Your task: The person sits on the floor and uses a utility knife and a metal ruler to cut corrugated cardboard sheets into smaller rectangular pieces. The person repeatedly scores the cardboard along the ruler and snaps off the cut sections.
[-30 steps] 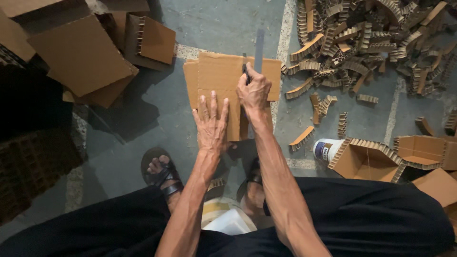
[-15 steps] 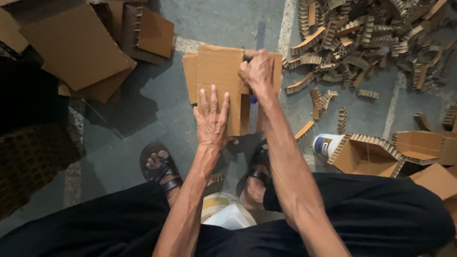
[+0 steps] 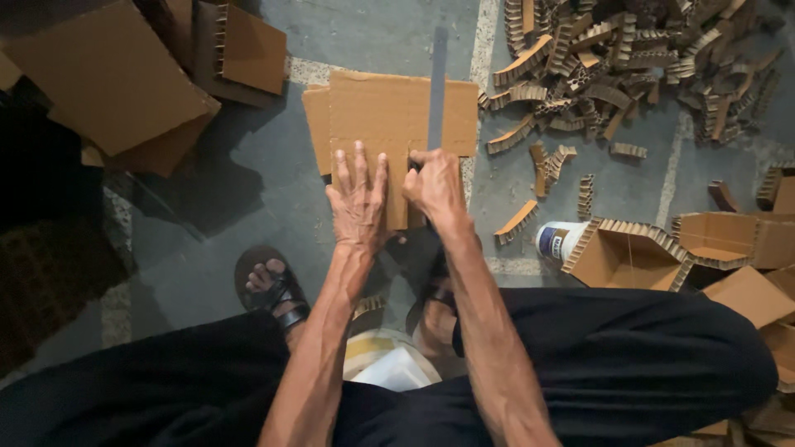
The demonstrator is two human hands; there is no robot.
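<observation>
The left hand (image 3: 358,199) lies flat with its fingers spread wide, palm pressed down on the cardboard sheet (image 3: 377,124), holding nothing but pinning the sheet to the floor (image 3: 248,223). The right hand (image 3: 435,186) sits just beside it at 3 o'clock, curled into a closed grip around the near end of a long grey blade (image 3: 437,87); the part inside the fist is hidden, so I cannot tell what kind of handle it has. The blade runs straight away from the knuckles toward 12 o'clock, lying across the sheet and reaching past its far edge. Both forearms come up from the bottom of the view, the left one nearly straight, the right one slanting in from 5 o'clock, with the wrists close together. The sheet lies on the floor in front of the person's knees, mostly beyond the hands at 12 o'clock, its near edge under the two palms. A sandalled foot (image 3: 273,285) rests at 7 o'clock from the left hand. A heap of corrugated strips (image 3: 613,70) spreads at 2 o'clock, well apart from the hands, a white container (image 3: 556,240) and an open cardboard box (image 3: 629,252) lie at 4 o'clock, and stacked cardboard pieces (image 3: 116,83) sit at 10 o'clock.
</observation>
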